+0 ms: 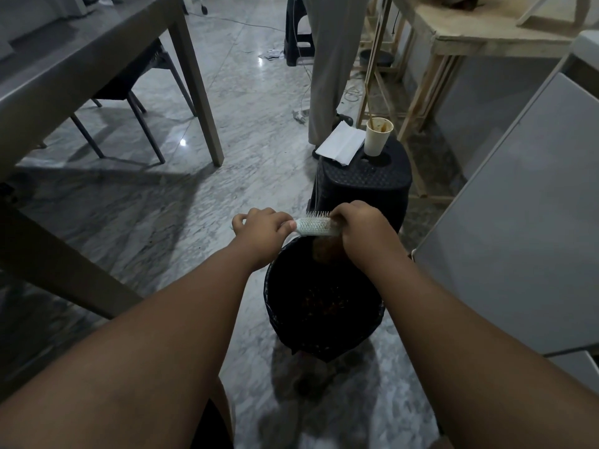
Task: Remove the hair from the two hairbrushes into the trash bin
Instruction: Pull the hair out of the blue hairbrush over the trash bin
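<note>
Gleaming marble floor (246, 131), trash bin (324, 319) below; both hands (262, 231) (359, 228) clenched around white hairbrush (314, 226).

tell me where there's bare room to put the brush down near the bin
Bare floor between the table leg and the black stool, left of the trash bin. The stool top is crowded: a paper cup and folded paper.

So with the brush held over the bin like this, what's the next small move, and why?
Probably pull the right hand away from the bristles and let the hair drop: its fingers pinch at the far end of the white brush, which the left hand holds by the handle over the bin.
</note>
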